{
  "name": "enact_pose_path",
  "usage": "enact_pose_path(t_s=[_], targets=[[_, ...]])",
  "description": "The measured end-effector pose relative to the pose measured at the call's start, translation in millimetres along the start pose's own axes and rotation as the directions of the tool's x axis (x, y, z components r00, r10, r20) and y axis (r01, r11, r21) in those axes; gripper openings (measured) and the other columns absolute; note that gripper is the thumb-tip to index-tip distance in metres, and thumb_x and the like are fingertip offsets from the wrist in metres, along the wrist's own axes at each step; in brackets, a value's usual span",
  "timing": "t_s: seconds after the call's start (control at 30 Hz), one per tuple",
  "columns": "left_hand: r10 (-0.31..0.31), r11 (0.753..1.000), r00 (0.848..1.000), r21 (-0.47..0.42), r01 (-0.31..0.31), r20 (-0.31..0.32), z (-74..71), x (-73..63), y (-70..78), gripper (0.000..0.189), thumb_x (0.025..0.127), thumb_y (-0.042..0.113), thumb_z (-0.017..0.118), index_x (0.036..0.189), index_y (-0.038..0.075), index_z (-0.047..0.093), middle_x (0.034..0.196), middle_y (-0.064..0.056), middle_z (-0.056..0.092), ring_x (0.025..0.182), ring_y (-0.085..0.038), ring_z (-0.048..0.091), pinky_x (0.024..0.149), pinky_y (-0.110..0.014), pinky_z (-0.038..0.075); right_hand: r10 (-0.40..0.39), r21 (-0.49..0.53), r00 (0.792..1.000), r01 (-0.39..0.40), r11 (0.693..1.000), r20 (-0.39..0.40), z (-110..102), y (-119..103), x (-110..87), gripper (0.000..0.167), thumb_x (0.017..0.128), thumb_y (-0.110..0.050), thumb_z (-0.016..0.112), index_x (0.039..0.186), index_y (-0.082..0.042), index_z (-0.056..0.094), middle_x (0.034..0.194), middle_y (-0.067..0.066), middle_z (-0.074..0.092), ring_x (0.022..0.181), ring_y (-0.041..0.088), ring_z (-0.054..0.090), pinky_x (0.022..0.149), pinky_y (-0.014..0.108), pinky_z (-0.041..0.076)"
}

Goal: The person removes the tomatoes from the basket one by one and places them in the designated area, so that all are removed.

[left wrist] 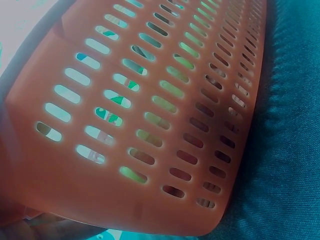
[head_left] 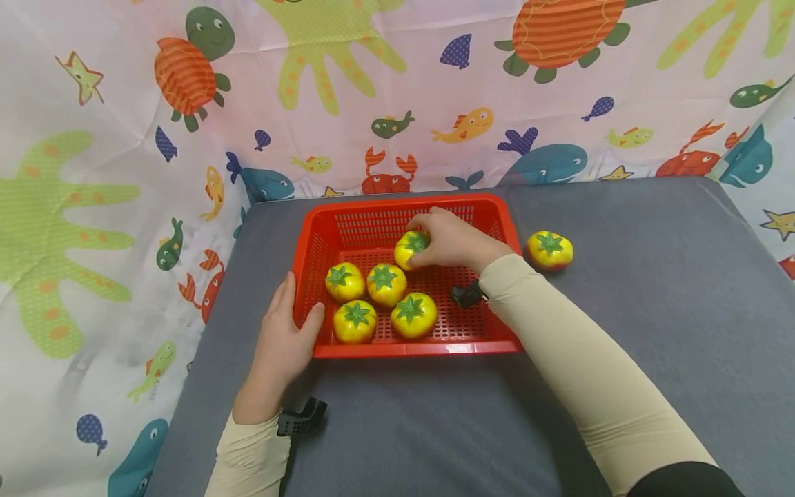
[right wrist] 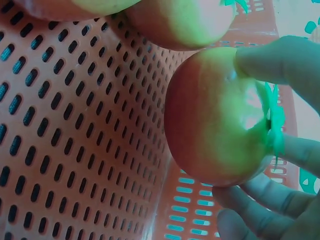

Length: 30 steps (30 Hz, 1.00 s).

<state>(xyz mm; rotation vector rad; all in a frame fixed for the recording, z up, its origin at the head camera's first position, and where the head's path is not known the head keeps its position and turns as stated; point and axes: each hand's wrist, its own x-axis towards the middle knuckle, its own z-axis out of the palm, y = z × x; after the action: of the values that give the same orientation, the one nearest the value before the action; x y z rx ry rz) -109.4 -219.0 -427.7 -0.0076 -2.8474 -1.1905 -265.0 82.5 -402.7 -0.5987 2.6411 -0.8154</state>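
Observation:
My right hand [head_left: 450, 238] reaches into a red plastic basket [head_left: 416, 350] and holds a tomato [head_left: 406, 247], yellow and red with a green star-shaped top. In the right wrist view, thumb and fingers clasp this tomato [right wrist: 215, 120] around its leafy end, close over the slotted basket floor [right wrist: 65, 115]. Several similar tomatoes [head_left: 414, 315] sit in the basket's left and middle part, green tops up. At the basket's left wall, my left hand [head_left: 286, 342] grips the rim, thumb on the inner side and fingers outside. The left wrist view shows mostly the basket's slotted outer wall [left wrist: 150, 117].
One more tomato [head_left: 549, 250] lies on the grey cloth-covered table [head_left: 652, 297], just right of the basket. Behind and at left hangs a curtain [head_left: 348, 90] printed with sea animals. Black straps [head_left: 301, 417] are on both wrists.

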Motion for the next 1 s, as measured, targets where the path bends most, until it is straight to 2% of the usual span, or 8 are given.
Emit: enact_pose_path(t_s=[0.37, 0.73, 1.0], targets=[[0.009, 1.000, 1.000, -0.006, -0.009, -0.009, 0.9, -0.1, -0.4, 0.084, 0.102, 0.033, 0.059, 0.168, 0.004, 0.015, 0.169, -0.016, 0.030, 0.144, -0.040, 0.046, 0.111, -0.061, 0.045, -0.010, 0.006, 1.000, 0.010, 1.000, -0.030, -0.7, -1.7, -2.9, 0.070, 0.077, -0.044, 0.089, 0.135, -0.014, 0.064, 0.119, 0.008, 0.055, 0.105, 0.026, 0.058, 0.097, 0.042, 0.053], [0.000, 1.000, 1.000, -0.012, 0.000, -0.001, -0.5, -0.8, 1.2, 0.084, 0.103, 0.032, 0.059, 0.169, 0.006, 0.014, 0.170, -0.016, 0.028, 0.146, -0.041, 0.045, 0.109, -0.060, 0.047, -0.012, 0.090, 0.999, 0.014, 0.996, -0.032, -1.7, -1.9, -5.1, 0.066, 0.080, -0.040, 0.087, 0.136, -0.014, 0.062, 0.121, 0.009, 0.050, 0.109, 0.026, 0.055, 0.096, 0.042, 0.055], [-0.001, 1.000, 1.000, -0.019, 0.001, 0.002, 0.8, -2.2, 0.1, 0.084, 0.103, 0.032, 0.061, 0.169, 0.007, 0.015, 0.170, -0.016, 0.028, 0.146, -0.041, 0.045, 0.107, -0.059, 0.049, -0.027, 0.093, 0.999, 0.031, 0.995, -0.040, -1.0, -1.0, -7.1, 0.067, 0.081, -0.041, 0.087, 0.138, -0.015, 0.062, 0.123, 0.010, 0.049, 0.109, 0.026, 0.056, 0.097, 0.042, 0.054]])
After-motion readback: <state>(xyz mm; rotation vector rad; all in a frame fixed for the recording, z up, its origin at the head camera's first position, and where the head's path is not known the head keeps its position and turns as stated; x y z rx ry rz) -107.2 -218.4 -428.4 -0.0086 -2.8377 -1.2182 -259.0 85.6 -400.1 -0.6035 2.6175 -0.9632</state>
